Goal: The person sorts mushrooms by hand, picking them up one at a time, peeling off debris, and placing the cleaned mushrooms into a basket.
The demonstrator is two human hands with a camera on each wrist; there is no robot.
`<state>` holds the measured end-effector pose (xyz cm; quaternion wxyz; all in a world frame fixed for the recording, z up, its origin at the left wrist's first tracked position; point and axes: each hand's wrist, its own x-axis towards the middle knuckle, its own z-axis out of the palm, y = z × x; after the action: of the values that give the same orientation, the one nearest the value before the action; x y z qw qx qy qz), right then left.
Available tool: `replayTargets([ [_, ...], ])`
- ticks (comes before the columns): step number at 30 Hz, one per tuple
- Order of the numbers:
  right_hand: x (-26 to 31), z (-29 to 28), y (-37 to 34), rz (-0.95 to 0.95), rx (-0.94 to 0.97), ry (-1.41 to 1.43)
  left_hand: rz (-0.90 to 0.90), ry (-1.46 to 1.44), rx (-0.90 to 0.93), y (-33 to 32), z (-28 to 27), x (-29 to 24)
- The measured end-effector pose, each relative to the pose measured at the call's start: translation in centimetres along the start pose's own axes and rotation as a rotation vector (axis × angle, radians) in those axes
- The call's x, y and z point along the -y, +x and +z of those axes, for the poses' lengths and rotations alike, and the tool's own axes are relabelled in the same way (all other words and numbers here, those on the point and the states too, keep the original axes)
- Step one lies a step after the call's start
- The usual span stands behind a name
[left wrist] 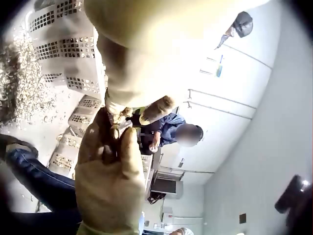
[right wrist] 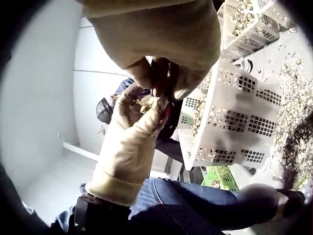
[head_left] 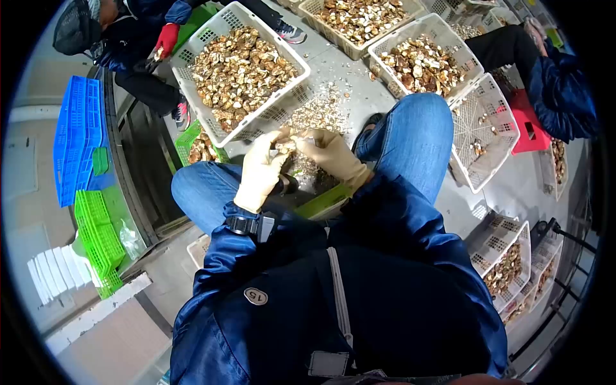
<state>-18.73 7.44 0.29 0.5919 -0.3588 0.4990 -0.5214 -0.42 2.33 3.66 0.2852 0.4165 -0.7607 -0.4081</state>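
My gloved left hand [head_left: 260, 172] grips a small brown-and-white mushroom [right wrist: 148, 105] between thumb and fingers, in front of my knees. My gloved right hand [head_left: 330, 156] meets it from the other side, its fingers curled close against the piece. In the left wrist view, the right hand's thumb and finger pinch a small whitish, shiny thing [left wrist: 125, 126] at the mushroom; I cannot tell what it is. Both gloves are cream-coloured, with dark stains on the fingertips. Just beyond my hands stands a large white crate [head_left: 269, 106] heaped with mushrooms [head_left: 240, 74].
Pale scraps [head_left: 317, 115] litter the floor between my legs and the crate. A green basket [head_left: 221, 154] with more pieces stands by my left knee. Another white crate [head_left: 471, 170] with a few pieces is on the right. Other people [head_left: 555, 90] sit close on both sides.
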Motion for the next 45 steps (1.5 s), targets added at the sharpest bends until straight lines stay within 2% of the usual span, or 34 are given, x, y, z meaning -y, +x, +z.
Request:
replayTargets([
  [2,-0.2,-0.1,-0.2,0.055,0.04,-0.02,-0.077,-0.049,0.053,0.0,-0.4,-1.6],
  [5,1.0,-0.5,-0.2,0.204,-0.013,0.203,-0.129,-0.097,0.067,-0.3,-0.6,-2.2],
  [10,0.0,-0.3,-0.1,0.174,0.076,0.312,-0.179,-0.276,0.024,-0.1,-0.7,-0.9],
  [11,-0.2,-0.3,-0.1,0.154,0.066,0.297,-0.201,-0.342,0.011,-0.1,-0.6,-0.7],
  [12,-0.5,-0.4,0.0,0.133,0.058,0.279,-0.294,-0.622,0.038,-0.3,-0.7,0.1],
  [13,-0.6,-0.5,0.2,0.111,0.053,0.261,-0.344,-0.775,0.033,-0.5,-0.3,1.6],
  [14,-0.5,0.0,0.0,0.042,-0.056,0.159,-0.394,-0.927,0.027,-0.8,0.2,3.0],
  [16,0.3,0.2,-0.2,-0.092,-0.089,-0.003,-0.431,-1.203,0.03,-1.1,0.6,4.0],
  [17,0.5,0.3,-0.4,-0.156,-0.11,-0.084,-0.465,-1.218,0.04,-1.1,0.7,3.7],
  [19,0.7,0.2,-0.5,-0.097,-0.065,-0.152,-0.534,-1.252,0.061,-1.0,0.6,2.6],
  [20,1.0,0.2,-0.6,-0.087,-0.057,-0.189,-0.562,-1.095,0.096,-0.6,0.3,1.1],
  [21,1.4,0.3,-0.7,-0.077,-0.049,-0.225,-0.567,-1.064,0.075,-0.4,0.5,0.6],
  [22,2.2,0.6,-1.0,-0.157,-0.091,-0.241,-0.574,-1.031,0.054,-0.4,0.7,0.2],
  [23,1.9,0.7,-0.9,-0.148,-0.051,-0.19,-0.579,-0.999,0.034,-0.3,0.8,0.0],
  [26,0.7,0.5,-0.3,-0.123,0.063,-0.047,-0.565,-0.848,0.122,-0.2,1.0,2.1],
  [29,0.6,-0.1,-0.5,-0.08,-0.104,-0.129,-0.611,-1.047,0.211,-0.1,0.4,2.5],
  [30,0.6,-0.2,-0.5,-0.112,-0.062,-0.154,-0.658,-0.835,0.116,-0.3,0.6,2.1],
  [33,0.4,-0.5,0.0,-0.213,0.071,-0.232,-0.66,-0.595,0.09,-0.2,0.6,1.6],
  [34,0.2,0.2,0.0,-0.328,-0.02,-0.258,-0.65,-0.543,0.101,0.0,0.7,0.5],
  [37,0.4,-0.2,-0.5,-0.112,-0.097,-0.086,-0.679,-0.621,0.137,-0.1,0.5,1.1],
  [38,-0.1,-1.0,-0.2,-0.11,0.018,-0.158,-0.621,-0.667,0.12,-0.2,0.6,1.1],
  [39,-0.6,-0.5,0.0,-0.251,-0.006,-0.207,-0.477,-0.496,0.15,-0.7,0.3,2.4],
  [40,-0.2,0.0,-0.1,-0.3,-0.014,-0.334,-0.326,-0.329,0.18,-1.1,0.0,4.8],
  [41,1.6,0.2,-0.5,-0.348,-0.034,-0.471,-0.39,-0.366,0.183,-0.8,0.2,4.1],
  [42,3.6,-0.3,-0.7,-0.053,0.082,-0.468,-0.455,-0.404,0.183,-0.3,0.3,3.4],
  [43,2.8,-1.1,-0.1,0.03,0.122,-0.514,-0.754,-0.624,0.171,0.0,0.2,0.6],
  [44,2.4,-0.8,-0.6,-0.042,0.045,-0.284,-0.631,-0.568,0.298,-0.9,-0.9,5.9],
  [45,-2.0,-0.7,0.6,-0.335,-0.077,-0.313,-0.431,-0.355,0.382,-0.9,-1.1,7.5],
])
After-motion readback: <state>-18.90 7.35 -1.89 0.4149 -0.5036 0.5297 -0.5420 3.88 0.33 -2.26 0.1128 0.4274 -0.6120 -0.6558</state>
